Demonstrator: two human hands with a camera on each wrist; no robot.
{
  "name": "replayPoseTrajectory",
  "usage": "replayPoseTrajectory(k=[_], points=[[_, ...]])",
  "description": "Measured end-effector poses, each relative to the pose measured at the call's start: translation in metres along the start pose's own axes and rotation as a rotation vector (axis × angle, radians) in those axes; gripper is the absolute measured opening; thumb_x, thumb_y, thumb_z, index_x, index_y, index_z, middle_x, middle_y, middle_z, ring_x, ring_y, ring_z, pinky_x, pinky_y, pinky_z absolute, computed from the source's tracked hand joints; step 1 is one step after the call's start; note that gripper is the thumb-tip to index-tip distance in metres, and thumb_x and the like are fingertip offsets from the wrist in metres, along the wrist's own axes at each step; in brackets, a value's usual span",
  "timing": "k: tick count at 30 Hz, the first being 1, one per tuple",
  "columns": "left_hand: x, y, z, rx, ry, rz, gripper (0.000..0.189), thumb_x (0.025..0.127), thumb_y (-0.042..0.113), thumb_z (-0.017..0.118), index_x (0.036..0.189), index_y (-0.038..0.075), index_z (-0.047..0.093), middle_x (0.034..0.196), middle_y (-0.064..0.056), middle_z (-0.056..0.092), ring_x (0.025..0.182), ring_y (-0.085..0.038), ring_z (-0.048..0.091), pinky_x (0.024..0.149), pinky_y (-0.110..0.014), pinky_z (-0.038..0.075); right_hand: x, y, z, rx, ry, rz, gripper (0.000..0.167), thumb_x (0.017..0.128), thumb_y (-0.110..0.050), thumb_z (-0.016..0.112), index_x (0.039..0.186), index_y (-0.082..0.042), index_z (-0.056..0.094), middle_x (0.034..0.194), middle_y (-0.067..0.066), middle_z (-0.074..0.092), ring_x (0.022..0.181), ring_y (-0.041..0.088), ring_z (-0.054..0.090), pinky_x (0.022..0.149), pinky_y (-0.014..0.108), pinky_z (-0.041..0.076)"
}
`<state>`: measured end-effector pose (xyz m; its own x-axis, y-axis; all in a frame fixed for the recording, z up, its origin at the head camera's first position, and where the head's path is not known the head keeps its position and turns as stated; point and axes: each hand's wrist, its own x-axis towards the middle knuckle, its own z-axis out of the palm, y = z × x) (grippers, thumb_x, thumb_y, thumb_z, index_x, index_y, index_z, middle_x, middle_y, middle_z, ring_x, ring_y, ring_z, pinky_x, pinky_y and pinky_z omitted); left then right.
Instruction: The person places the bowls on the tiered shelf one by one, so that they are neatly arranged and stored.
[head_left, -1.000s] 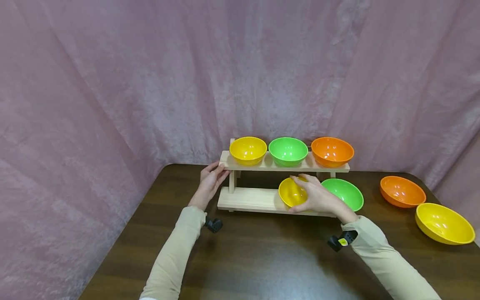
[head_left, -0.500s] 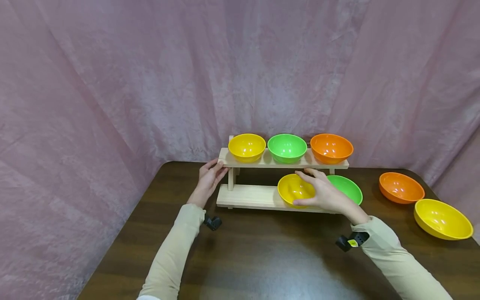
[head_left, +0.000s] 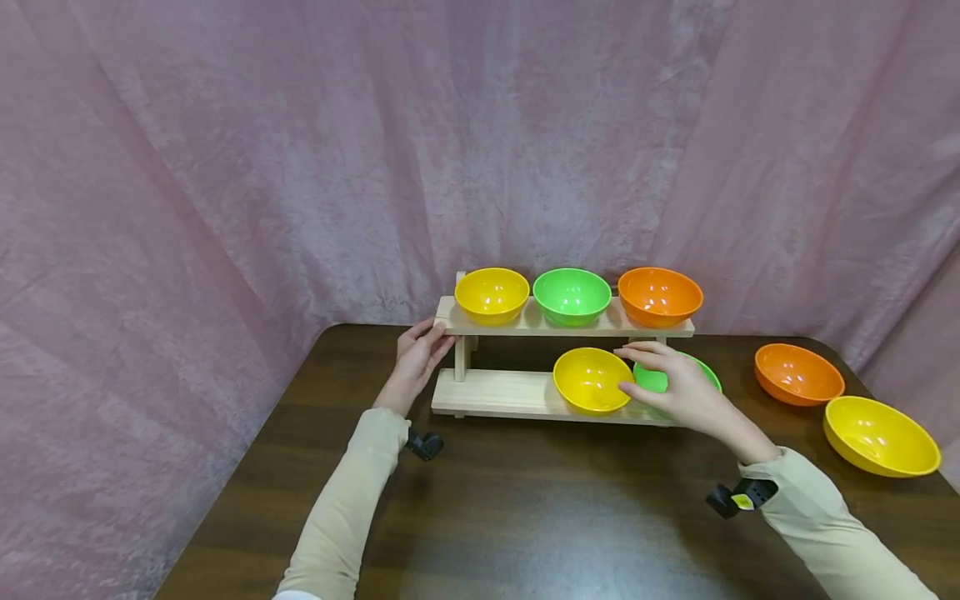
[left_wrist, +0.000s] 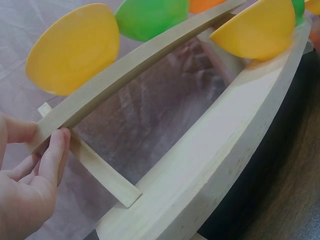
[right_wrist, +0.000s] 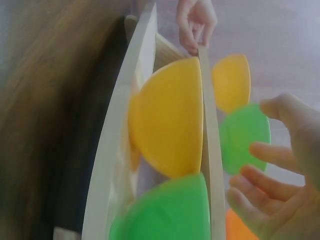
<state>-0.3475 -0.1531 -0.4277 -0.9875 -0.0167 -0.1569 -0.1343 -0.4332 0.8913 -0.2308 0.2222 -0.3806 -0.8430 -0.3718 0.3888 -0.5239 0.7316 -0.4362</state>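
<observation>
A two-tier wooden rack [head_left: 495, 393] stands on the table. My left hand [head_left: 416, 362] pinches the left end of its upper board, thumb on top and fingers underneath, as the left wrist view confirms [left_wrist: 35, 185]. On the lower board sits a yellow bowl [head_left: 592, 381], with a green bowl [head_left: 649, 379] to its right. My right hand [head_left: 678, 387] is over the green bowl, hiding part of it. Its fingers are spread and hold nothing, with the fingertips close to the yellow bowl's right rim.
On the upper board are a yellow bowl [head_left: 492, 297], a green bowl [head_left: 572, 297] and an orange bowl [head_left: 660, 297]. An orange bowl [head_left: 798, 375] and a larger yellow bowl [head_left: 882, 437] lie on the table [head_left: 525, 508] at right. A pink curtain [head_left: 375, 167] hangs behind.
My right hand has let go of the yellow bowl on the lower board and moved right, over the green bowl. That yellow bowl stays in place. My left hand keeps its hold.
</observation>
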Motion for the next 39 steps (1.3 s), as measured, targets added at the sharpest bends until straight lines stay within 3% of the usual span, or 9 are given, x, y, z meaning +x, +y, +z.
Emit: replayPoseTrajectory(k=[4,8,11,13,16,20,25,34,39], points=[[0.000,0.000,0.001,-0.004,0.000,0.002,0.044,0.099,0.007,0.052,0.142,-0.002,0.042,0.115,-0.012,0.053,0.082,-0.009,0.067,0.089,-0.019,0.057,-0.009,0.007,-0.006,0.012,0.054,0.005,0.040,0.085,-0.016,0.075,0.122,-0.007,0.066,0.125,0.016,0.061,0.098,0.035,0.065,0.080,0.053,0.059],[0.001,0.000,0.000,0.001,0.000,0.001,0.045,0.099,0.007,0.052,0.143,-0.001,0.041,0.115,-0.012,0.053,0.083,-0.009,0.066,0.089,-0.020,0.057,-0.018,0.015,-0.012,0.015,0.095,0.026,0.038,0.086,-0.015,0.074,0.122,-0.009,0.066,0.123,0.013,0.062,0.092,0.033,0.068,0.077,0.050,0.061],[0.001,0.001,0.000,0.005,-0.005,0.002,0.046,0.100,0.007,0.051,0.143,-0.001,0.040,0.116,-0.012,0.053,0.084,-0.009,0.066,0.089,-0.019,0.057,-0.024,0.022,-0.017,0.017,0.131,0.029,0.037,0.086,-0.014,0.074,0.122,-0.008,0.066,0.122,0.012,0.063,0.092,0.031,0.069,0.078,0.028,0.061],[0.002,0.001,-0.001,-0.001,-0.007,0.000,0.046,0.100,0.007,0.051,0.143,-0.001,0.040,0.117,-0.013,0.053,0.084,-0.009,0.066,0.088,-0.019,0.057,-0.027,0.025,-0.020,0.023,0.151,0.034,0.037,0.086,-0.014,0.074,0.122,-0.008,0.067,0.121,0.012,0.064,0.093,0.028,0.068,0.078,0.012,0.056],[0.002,0.001,0.000,-0.001,-0.015,0.004,0.046,0.100,0.006,0.050,0.144,-0.002,0.039,0.120,-0.014,0.051,0.084,-0.008,0.066,0.089,-0.019,0.057,-0.032,0.030,-0.023,0.042,0.175,0.038,0.037,0.087,-0.012,0.072,0.122,-0.006,0.066,0.120,0.012,0.065,0.096,0.009,0.065,0.079,-0.001,0.047],[0.001,0.001,-0.001,-0.004,-0.028,0.005,0.047,0.100,0.005,0.049,0.145,-0.002,0.037,0.123,-0.015,0.050,0.085,-0.008,0.067,0.089,-0.018,0.057,-0.039,0.035,-0.026,0.062,0.201,0.075,0.037,0.088,-0.010,0.071,0.124,-0.007,0.065,0.118,0.012,0.066,0.092,-0.013,0.056,0.077,0.000,0.049],[0.002,-0.001,-0.002,-0.012,-0.028,0.009,0.048,0.100,0.006,0.050,0.145,-0.003,0.037,0.121,-0.015,0.051,0.084,-0.009,0.067,0.086,-0.017,0.058,-0.049,0.045,-0.031,0.048,0.220,0.141,0.035,0.090,-0.014,0.069,0.124,-0.008,0.066,0.115,0.004,0.066,0.094,-0.014,0.053,0.076,-0.001,0.045],[0.000,-0.005,-0.003,-0.001,-0.023,0.005,0.045,0.100,0.006,0.051,0.143,-0.002,0.041,0.115,-0.013,0.053,0.082,-0.009,0.066,0.084,-0.016,0.058,-0.073,0.065,-0.045,0.059,0.237,0.155,0.033,0.090,-0.010,0.068,0.122,-0.004,0.065,0.106,-0.040,0.052,0.089,-0.024,0.048,0.073,-0.005,0.042],[0.000,-0.004,-0.003,-0.001,-0.023,0.021,0.044,0.099,0.007,0.051,0.141,-0.003,0.042,0.114,-0.012,0.053,0.082,-0.008,0.066,0.084,-0.016,0.058,-0.079,0.075,-0.052,0.091,0.240,0.156,0.034,0.090,-0.007,0.067,0.123,0.001,0.063,0.106,-0.043,0.050,0.091,-0.024,0.049,0.078,-0.008,0.040]])
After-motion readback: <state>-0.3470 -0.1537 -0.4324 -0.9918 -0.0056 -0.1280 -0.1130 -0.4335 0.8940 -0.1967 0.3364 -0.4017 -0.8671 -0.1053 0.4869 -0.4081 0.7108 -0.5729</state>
